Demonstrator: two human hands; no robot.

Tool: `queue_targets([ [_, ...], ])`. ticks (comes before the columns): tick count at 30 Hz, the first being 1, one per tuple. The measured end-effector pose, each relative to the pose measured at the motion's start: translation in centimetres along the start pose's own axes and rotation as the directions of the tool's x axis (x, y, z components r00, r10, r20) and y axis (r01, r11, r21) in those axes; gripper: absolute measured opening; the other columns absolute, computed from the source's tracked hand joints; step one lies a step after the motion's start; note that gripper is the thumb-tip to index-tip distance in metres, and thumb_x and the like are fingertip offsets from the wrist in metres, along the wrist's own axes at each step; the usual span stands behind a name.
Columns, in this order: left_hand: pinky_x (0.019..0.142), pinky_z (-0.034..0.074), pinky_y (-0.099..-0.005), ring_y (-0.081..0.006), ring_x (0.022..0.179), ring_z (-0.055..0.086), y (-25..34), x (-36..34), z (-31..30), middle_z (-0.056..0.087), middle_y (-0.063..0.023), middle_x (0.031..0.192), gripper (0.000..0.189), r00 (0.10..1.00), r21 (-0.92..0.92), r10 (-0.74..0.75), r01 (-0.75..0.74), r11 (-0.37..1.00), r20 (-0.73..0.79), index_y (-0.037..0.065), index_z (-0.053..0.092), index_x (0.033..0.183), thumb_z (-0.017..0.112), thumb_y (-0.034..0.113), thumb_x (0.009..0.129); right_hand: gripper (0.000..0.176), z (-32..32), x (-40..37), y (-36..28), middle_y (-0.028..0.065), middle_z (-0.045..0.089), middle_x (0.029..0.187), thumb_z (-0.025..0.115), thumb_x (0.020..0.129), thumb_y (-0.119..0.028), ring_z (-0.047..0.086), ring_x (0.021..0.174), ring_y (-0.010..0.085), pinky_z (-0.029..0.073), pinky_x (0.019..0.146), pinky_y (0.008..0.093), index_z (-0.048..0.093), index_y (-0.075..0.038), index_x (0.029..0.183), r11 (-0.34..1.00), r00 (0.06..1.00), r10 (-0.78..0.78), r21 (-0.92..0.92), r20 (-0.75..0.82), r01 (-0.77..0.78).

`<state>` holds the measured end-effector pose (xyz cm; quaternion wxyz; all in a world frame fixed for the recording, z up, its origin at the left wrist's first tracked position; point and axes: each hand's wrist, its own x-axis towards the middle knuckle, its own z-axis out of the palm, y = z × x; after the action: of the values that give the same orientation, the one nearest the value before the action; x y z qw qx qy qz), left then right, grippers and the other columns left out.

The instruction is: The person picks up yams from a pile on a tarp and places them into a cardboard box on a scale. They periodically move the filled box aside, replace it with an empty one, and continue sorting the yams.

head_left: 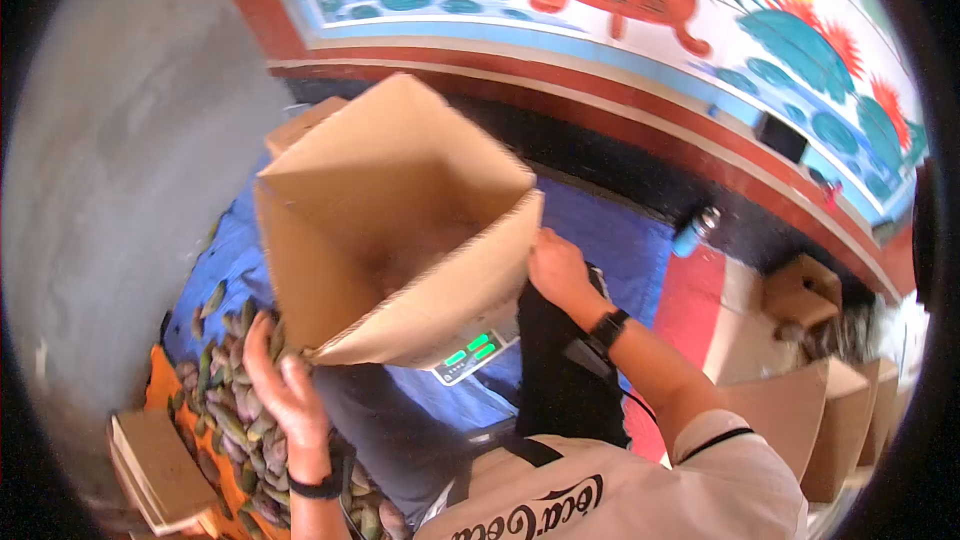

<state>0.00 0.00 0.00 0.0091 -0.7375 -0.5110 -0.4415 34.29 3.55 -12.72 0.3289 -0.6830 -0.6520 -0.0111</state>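
A tall open cardboard box stands tilted in view over a scale with green lit digits. Its inside is shadowed, and what lies at its bottom is too blurred to name. At the box's right side, my right hand has its fingers against the cardboard, partly hidden by its edge. My left hand is beside the near left corner, fingers apart, with the palm turned up and nothing held in it. Below and left of that hand lies a heap of green and purplish elongated produce.
A blue tarp and an orange sheet cover the floor. Folded cardboard lies lower left; more cardboard boxes stand right. A blue bottle is near the painted wall. A grey wall rises left.
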Motion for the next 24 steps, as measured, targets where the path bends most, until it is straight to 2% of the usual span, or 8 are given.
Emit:
queue_targets([
  [2, 0.103, 0.030, -0.0398, -0.0302, 0.120, 0.043, -3.2, -1.5, -0.6, 0.046, -0.0198, 0.128, 0.046, 0.985, -0.176, -0.173, 0.172, 0.969, 0.007, -0.006, 0.041, 0.127, 0.037, 0.027, 0.096, 0.019, -0.7, -1.2, 0.0, 0.0180, 0.058, 0.087, 0.048, 0.075, -0.005, 0.059, 0.081, 0.0344, 0.049, 0.071, 0.0412, 0.055, 0.000, 0.093, 1.000, 1.000, 0.003, -0.018, -0.010, -0.003],
  [6, 0.102, 0.031, -0.0380, -0.0289, 0.119, 0.044, -3.7, -5.6, -1.3, 0.046, -0.0201, 0.128, 0.046, 0.976, -0.112, -0.216, 0.218, 0.969, 0.030, -0.006, 0.041, 0.127, 0.034, 0.028, 0.098, 0.023, -1.8, -2.2, 2.7, 0.0171, 0.056, 0.088, 0.053, 0.072, -0.002, 0.057, 0.082, 0.0357, 0.047, 0.072, 0.0427, 0.054, -0.002, 0.095, 0.999, 0.994, 0.001, 0.034, -0.105, 0.002],
  [8, 0.101, 0.032, -0.0379, -0.0284, 0.117, 0.044, -5.0, -7.5, -1.7, 0.047, -0.0197, 0.126, 0.044, 0.932, -0.072, -0.356, 0.360, 0.930, 0.061, -0.005, 0.042, 0.127, 0.033, 0.027, 0.098, 0.024, -2.7, -2.7, 2.9, 0.0171, 0.057, 0.089, 0.053, 0.072, -0.002, 0.057, 0.082, 0.0356, 0.047, 0.073, 0.0425, 0.054, -0.002, 0.096, 1.000, 0.992, -0.003, 0.028, -0.128, 0.007],
  [11, 0.100, 0.032, -0.0379, -0.0289, 0.116, 0.045, -6.0, -9.9, -1.9, 0.048, -0.0190, 0.125, 0.043, 0.896, -0.134, -0.436, 0.444, 0.886, 0.082, -0.004, 0.044, 0.125, 0.033, 0.027, 0.098, 0.024, -3.9, -3.2, 3.7, 0.0175, 0.058, 0.090, 0.053, 0.070, 0.000, 0.058, 0.084, 0.0354, 0.048, 0.074, 0.0425, 0.056, -0.001, 0.094, 0.999, 0.984, -0.042, 0.011, -0.175, 0.044],
  [18, 0.093, 0.036, -0.0436, -0.0383, 0.107, 0.047, -9.9, -16.0, -2.5, 0.052, -0.0233, 0.114, 0.035, 0.863, 0.163, -0.492, 0.473, 0.866, 0.115, -0.003, 0.049, 0.119, 0.042, 0.019, 0.093, 0.021, -7.2, -4.0, 3.7, 0.0167, 0.057, 0.089, 0.053, 0.071, -0.001, 0.057, 0.080, 0.0362, 0.048, 0.071, 0.0435, 0.056, -0.003, 0.092, 0.990, 0.978, -0.121, -0.087, -0.167, 0.108],
  [21, 0.091, 0.037, -0.0451, -0.0388, 0.104, 0.049, -12.8, -20.3, -2.2, 0.056, -0.0225, 0.109, 0.033, 0.822, 0.225, -0.546, 0.509, 0.831, 0.160, -0.001, 0.054, 0.113, 0.044, 0.021, 0.091, 0.021, -8.3, -4.3, 2.9, 0.0159, 0.056, 0.090, 0.054, 0.072, -0.001, 0.057, 0.081, 0.0364, 0.047, 0.071, 0.0436, 0.056, -0.005, 0.092, 0.988, 0.990, -0.095, -0.130, -0.107, 0.081],
  [23, 0.090, 0.038, -0.0446, -0.0387, 0.102, 0.051, -13.9, -22.6, -2.1, 0.058, -0.0217, 0.106, 0.032, 0.744, 0.264, -0.614, 0.556, 0.788, 0.265, -0.001, 0.057, 0.108, 0.044, 0.023, 0.091, 0.021, -8.5, -4.0, 2.9, 0.0154, 0.056, 0.089, 0.052, 0.072, 0.000, 0.056, 0.082, 0.0369, 0.046, 0.070, 0.0428, 0.055, -0.006, 0.093, 0.988, 0.983, -0.136, -0.094, -0.127, 0.124],
  [24, 0.089, 0.039, -0.0440, -0.0382, 0.100, 0.052, -15.3, -25.3, -1.6, 0.059, -0.0209, 0.103, 0.031, 0.769, 0.275, -0.608, 0.552, 0.787, 0.199, -0.001, 0.058, 0.106, 0.045, 0.024, 0.091, 0.021, -8.8, -3.9, 2.3, 0.0154, 0.055, 0.088, 0.051, 0.073, 0.001, 0.056, 0.081, 0.0373, 0.046, 0.070, 0.0423, 0.055, -0.006, 0.093, 0.988, 0.986, -0.133, -0.095, -0.101, 0.123],
])
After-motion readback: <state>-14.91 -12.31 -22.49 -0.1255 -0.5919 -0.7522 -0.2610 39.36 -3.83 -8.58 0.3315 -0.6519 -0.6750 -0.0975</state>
